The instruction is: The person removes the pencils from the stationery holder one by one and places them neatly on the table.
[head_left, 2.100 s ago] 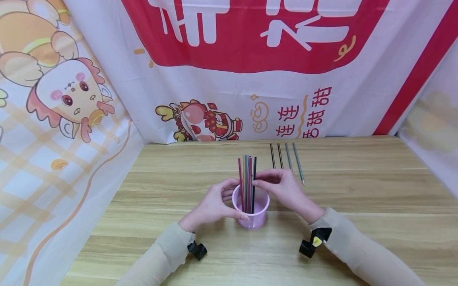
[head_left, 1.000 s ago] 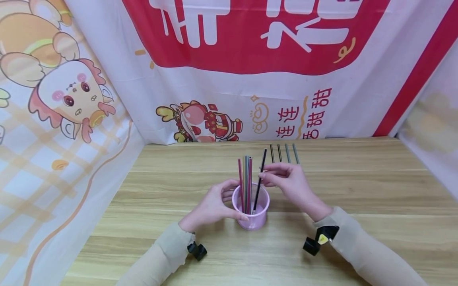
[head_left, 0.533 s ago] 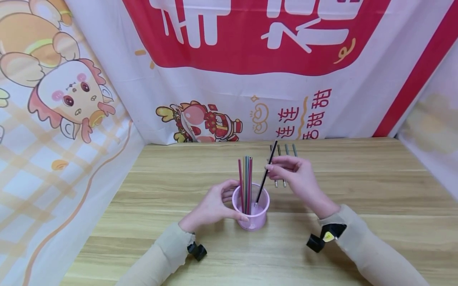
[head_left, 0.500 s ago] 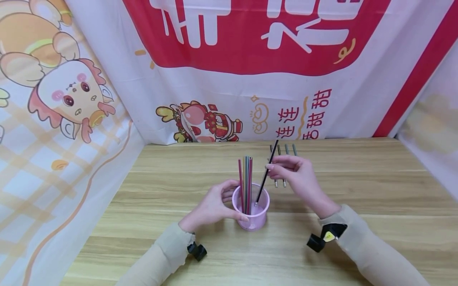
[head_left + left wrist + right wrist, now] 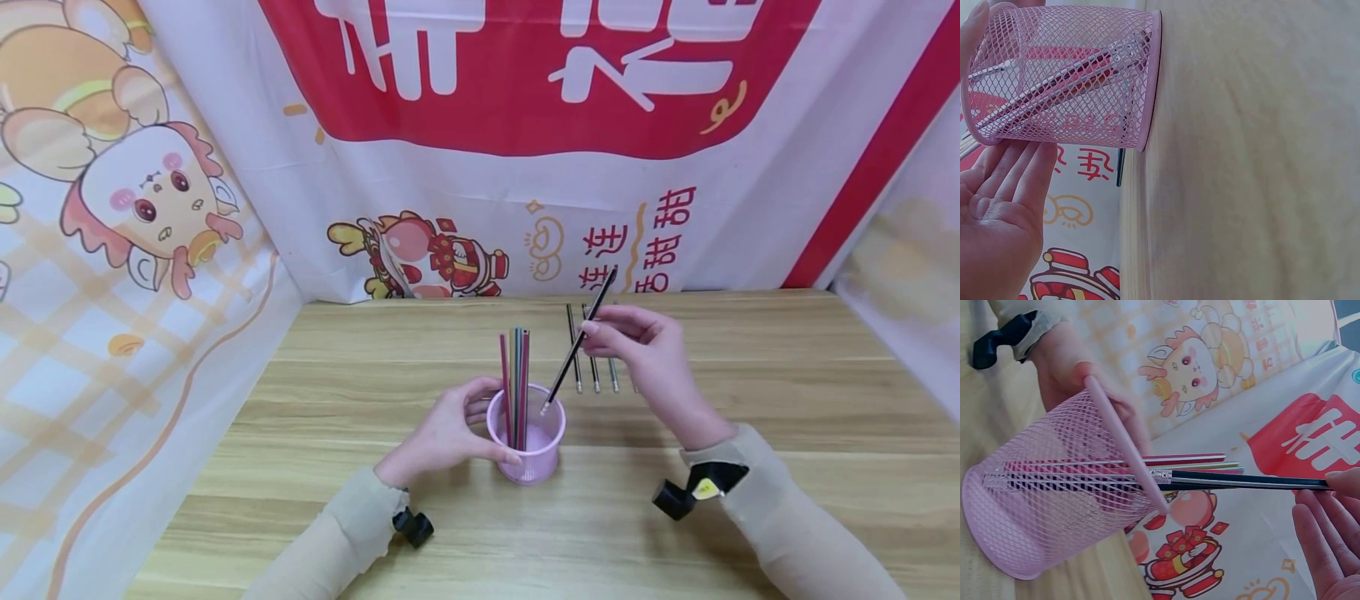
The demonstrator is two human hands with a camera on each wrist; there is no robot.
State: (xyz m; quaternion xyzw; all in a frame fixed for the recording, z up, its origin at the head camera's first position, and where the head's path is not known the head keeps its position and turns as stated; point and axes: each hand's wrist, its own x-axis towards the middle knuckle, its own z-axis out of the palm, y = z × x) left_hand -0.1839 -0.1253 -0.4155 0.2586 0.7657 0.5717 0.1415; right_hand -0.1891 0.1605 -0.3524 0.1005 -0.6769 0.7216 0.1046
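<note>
My left hand (image 5: 450, 425) steadies a pink mesh pencil cup (image 5: 531, 468), thumb along the near rim and fingers round the far side. Several pencils (image 5: 516, 375), red, yellowish and teal among them, stand upright in the cup. Between thumb and fingertips, my right hand (image 5: 648, 354) pinches a black pencil (image 5: 581, 337) near its upper half, tilted to the right. Its silver-banded eraser end points down at the cup's mouth; in the right wrist view that metal band (image 5: 1160, 477) sits level with the rim. The left wrist view shows the cup's base (image 5: 1152, 81) on the tabletop.
Behind the right hand, several pencils (image 5: 573, 367) lie side by side on the wooden table (image 5: 360, 350), eraser ends toward me, partly hidden by the hand. Printed cloth (image 5: 450, 192) hangs along the back and left edges of the table.
My right hand has drawn the black pencil out from among the others in the cup, up and to the right, tilting it more. The left hand and the cup have stayed put.
</note>
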